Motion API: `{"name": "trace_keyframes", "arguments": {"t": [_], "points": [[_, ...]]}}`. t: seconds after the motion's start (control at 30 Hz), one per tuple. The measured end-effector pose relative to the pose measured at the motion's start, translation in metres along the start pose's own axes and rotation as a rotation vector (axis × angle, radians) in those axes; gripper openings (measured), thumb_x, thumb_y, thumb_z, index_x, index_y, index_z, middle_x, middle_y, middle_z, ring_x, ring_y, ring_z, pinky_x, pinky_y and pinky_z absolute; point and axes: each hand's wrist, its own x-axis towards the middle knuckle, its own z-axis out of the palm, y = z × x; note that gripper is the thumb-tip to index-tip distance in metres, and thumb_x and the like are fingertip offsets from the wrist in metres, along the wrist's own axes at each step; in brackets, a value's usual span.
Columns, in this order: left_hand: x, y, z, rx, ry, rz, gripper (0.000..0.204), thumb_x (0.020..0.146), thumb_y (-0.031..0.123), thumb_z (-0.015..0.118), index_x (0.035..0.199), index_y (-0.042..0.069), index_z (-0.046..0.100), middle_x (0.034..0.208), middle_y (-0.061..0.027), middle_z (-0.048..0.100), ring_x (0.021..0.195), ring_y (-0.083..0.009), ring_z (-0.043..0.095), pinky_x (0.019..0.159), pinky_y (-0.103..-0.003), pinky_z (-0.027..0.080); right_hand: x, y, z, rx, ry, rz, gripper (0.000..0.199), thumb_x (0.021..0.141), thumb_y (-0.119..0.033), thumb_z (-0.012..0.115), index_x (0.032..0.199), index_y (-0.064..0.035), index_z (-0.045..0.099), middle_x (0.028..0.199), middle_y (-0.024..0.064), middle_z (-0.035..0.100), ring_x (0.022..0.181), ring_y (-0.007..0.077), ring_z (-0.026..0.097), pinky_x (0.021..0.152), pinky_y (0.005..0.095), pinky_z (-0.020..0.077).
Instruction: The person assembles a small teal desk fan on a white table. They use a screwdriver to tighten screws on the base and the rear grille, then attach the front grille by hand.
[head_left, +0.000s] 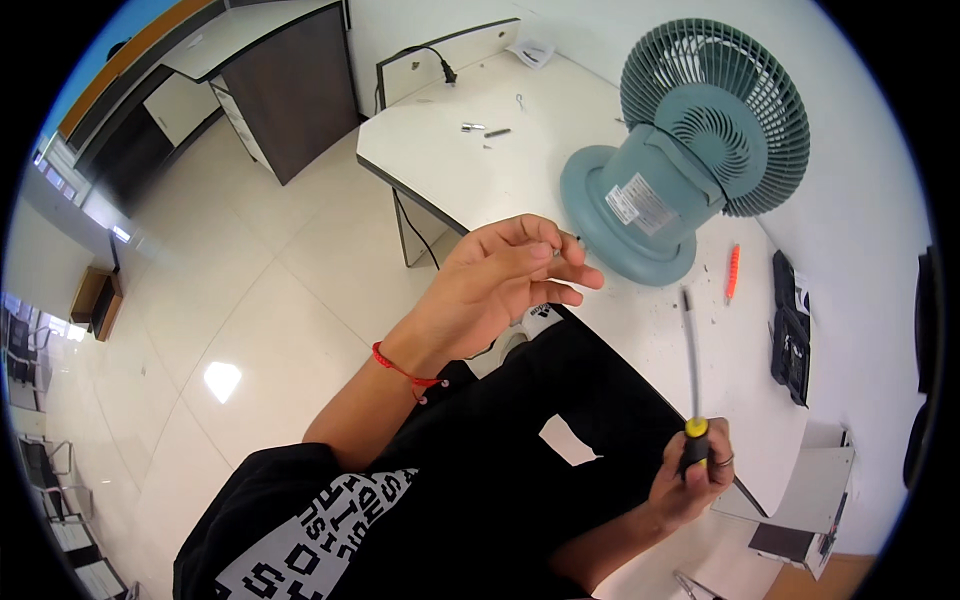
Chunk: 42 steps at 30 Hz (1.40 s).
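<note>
**A screwdriver in one hand, a tiny bit pinched in the other**

Head camera: The screwdriver (692,385) has a long thin grey metal rod and a black handle with a yellow ring at the top. It stands almost straight up, with its tip pointing at the white table (480,165). It is low on the right side of the view, in front of the table edge.

The right hand (692,478) is wrapped tight around the black handle, fingers closed all the way. There is a ring on one finger.

The left hand (505,280) is lifted up in the middle of the view, over the person's black trousers. Its thumb and first finger are pressed together at the tips, and something very small seems to sit between them, but it is too small to tell what it is. The other fingers curl loosely. A red string (400,368) goes round the wrist.

Just past the left hand, a blue-green fan (690,150) lies tipped on the table with its round base facing the person. An orange tool (733,271) lies near it, and a black case (790,330) rests by the wall.
</note>
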Motion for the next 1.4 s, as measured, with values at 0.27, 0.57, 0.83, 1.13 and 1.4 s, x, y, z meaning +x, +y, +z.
{"name": "trace_keyframes", "arguments": {"t": [0.27,0.57,0.83,1.13,1.4], "points": [[-0.006,-0.003,0.012,-0.033,-0.059,-0.092,0.012,0.099,0.009,0.059,0.103,-0.002,0.062,0.109,-0.0165,0.066,0.097,-0.0271,0.072,0.084,-0.033,0.062,-0.008,-0.012,0.012,-0.170,-0.174,0.047,0.042,0.086,-0.030,0.077,0.108,0.0052,0.071,0.091,0.0116,0.061,0.061,0.0107,0.053,0.053,0.0205,0.0383],[-0.006,-0.004,0.013,0.155,0.059,-0.114,0.013,0.097,0.008,0.062,0.103,-0.004,0.065,0.103,-0.0158,0.069,0.090,-0.0219,0.072,0.078,-0.029,0.059,-0.013,-0.020,0.015,-0.499,-0.138,0.016,0.037,0.080,-0.026,0.077,0.106,0.0007,0.073,0.091,0.0114,0.063,0.080,0.0201,0.058,0.072,0.0289,0.0443],[-0.002,-0.012,0.004,0.088,0.075,-0.169,0.015,0.099,0.012,0.061,0.102,-0.002,0.065,0.101,-0.0122,0.069,0.088,-0.0203,0.073,0.079,-0.028,0.058,-0.013,-0.024,0.021,-0.594,-0.145,-0.014,0.036,0.080,-0.025,0.076,0.106,0.0001,0.073,0.091,0.0113,0.063,0.080,0.0210,0.058,0.072,0.0290,0.0446],[0.000,-0.014,-0.001,0.095,0.125,-0.189,0.021,0.101,0.020,0.060,0.101,0.000,0.067,0.100,-0.0070,0.070,0.078,-0.0163,0.071,0.068,-0.025,0.054,-0.011,-0.024,0.029,-0.643,-0.203,-0.100,0.033,0.078,-0.017,0.075,0.107,0.0002,0.073,0.094,0.0118,0.062,0.079,0.0214,0.058,0.071,0.0291,0.0452],[0.001,-0.015,0.004,0.066,0.168,-0.178,0.017,0.100,0.016,0.060,0.097,0.001,0.065,0.101,-0.0087,0.069,0.084,-0.0158,0.070,0.075,-0.025,0.057,-0.014,-0.016,0.028,-0.650,-0.165,-0.119,0.033,0.079,-0.018,0.076,0.106,0.0005,0.073,0.093,0.0117,0.062,0.079,0.0211,0.058,0.071,0.0286,0.0449]]}}
